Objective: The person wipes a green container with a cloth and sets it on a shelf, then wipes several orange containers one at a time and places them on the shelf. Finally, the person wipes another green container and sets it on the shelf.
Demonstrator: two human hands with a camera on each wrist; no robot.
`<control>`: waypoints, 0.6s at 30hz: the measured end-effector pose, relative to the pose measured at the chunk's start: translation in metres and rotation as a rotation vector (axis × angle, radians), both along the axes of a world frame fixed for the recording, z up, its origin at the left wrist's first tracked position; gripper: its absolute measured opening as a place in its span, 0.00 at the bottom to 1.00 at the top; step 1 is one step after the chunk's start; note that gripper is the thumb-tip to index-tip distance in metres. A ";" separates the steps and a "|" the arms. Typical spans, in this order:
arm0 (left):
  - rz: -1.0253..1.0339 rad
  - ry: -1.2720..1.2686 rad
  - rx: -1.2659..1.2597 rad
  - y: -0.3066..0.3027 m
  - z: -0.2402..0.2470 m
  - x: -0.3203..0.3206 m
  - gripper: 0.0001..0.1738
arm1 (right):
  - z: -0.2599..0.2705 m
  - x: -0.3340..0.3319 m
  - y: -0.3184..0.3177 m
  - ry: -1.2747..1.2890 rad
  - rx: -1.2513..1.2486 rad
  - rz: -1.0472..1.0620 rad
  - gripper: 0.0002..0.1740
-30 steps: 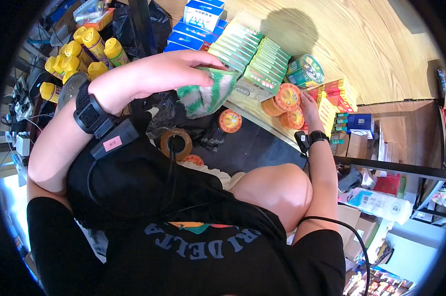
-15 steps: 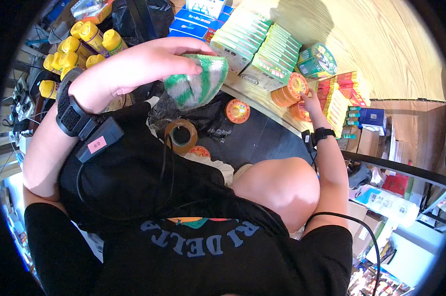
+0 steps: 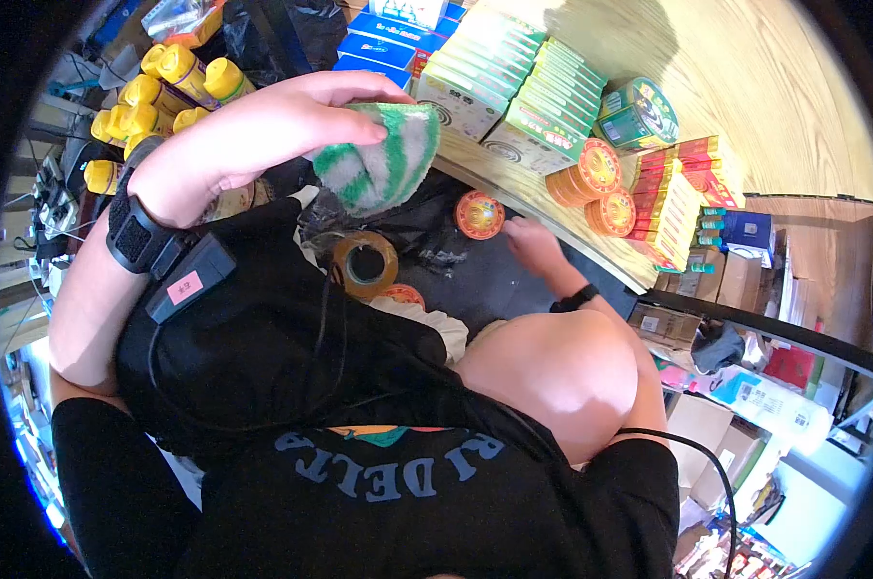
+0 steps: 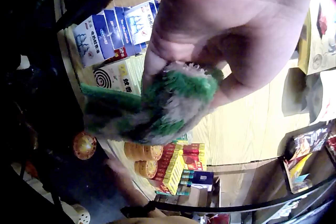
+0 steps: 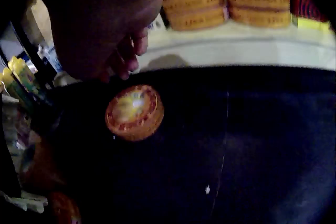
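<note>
My left hand [image 3: 326, 121] grips a green-and-white striped fluffy cloth [image 3: 383, 159], bunched between thumb and fingers in the left wrist view. A single round orange tin [image 3: 479, 214] lies on the dark surface below the shelf edge. Close to that tin, on its shelf side, is my right hand [image 3: 538, 251], holding nothing. In the right wrist view its loosely bent fingers [image 5: 128, 58] hang just above the tin [image 5: 134, 112]. Two short stacks of matching orange tins [image 3: 591, 174] stand on the wooden shelf.
Green boxes [image 3: 543, 106], blue boxes [image 3: 379, 48], a green round tub [image 3: 639, 114] and red-yellow boxes [image 3: 678, 193] line the shelf [image 3: 774, 116]. Yellow-capped cans [image 3: 181, 72] stand at the left. A roll of brown tape [image 3: 367, 262] and another orange tin [image 3: 398, 294] lie near my lap.
My right hand has left the stacked tins on the shelf and moved down and left to the lone tin. My left hand has shifted slightly left, still holding the cloth.
</note>
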State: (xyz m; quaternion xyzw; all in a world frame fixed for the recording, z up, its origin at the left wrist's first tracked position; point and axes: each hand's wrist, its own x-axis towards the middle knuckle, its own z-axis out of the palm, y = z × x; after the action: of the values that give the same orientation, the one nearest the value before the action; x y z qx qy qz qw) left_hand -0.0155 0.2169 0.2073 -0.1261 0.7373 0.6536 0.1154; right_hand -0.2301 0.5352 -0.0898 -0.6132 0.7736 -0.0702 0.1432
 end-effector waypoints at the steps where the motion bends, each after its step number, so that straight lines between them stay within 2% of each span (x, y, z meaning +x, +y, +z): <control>1: -0.004 -0.008 -0.002 -0.001 0.000 0.000 0.25 | -0.022 0.006 0.000 -0.007 0.023 -0.046 0.18; 5: -0.006 -0.044 -0.003 0.000 -0.002 -0.003 0.25 | -0.039 0.029 -0.006 0.032 0.043 -0.243 0.38; 8: -0.002 -0.041 -0.034 0.001 -0.003 -0.005 0.24 | -0.058 0.028 -0.013 0.002 0.047 -0.369 0.45; 11: 0.018 -0.076 -0.043 0.004 -0.002 -0.005 0.24 | -0.115 0.009 -0.022 -0.339 0.060 -0.805 0.46; 14: 0.016 -0.108 -0.094 0.007 0.007 -0.007 0.23 | -0.128 0.006 -0.022 -0.236 0.053 -0.774 0.44; 18: -0.022 -0.076 -0.072 0.006 -0.001 -0.008 0.23 | -0.128 0.007 -0.019 -0.275 0.061 -0.777 0.40</control>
State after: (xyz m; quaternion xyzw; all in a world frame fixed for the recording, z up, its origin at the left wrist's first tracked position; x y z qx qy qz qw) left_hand -0.0235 0.2228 0.2061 -0.1468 0.7567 0.6202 0.1457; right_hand -0.2235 0.5163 -0.2180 -0.2560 0.9230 -0.1772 0.2263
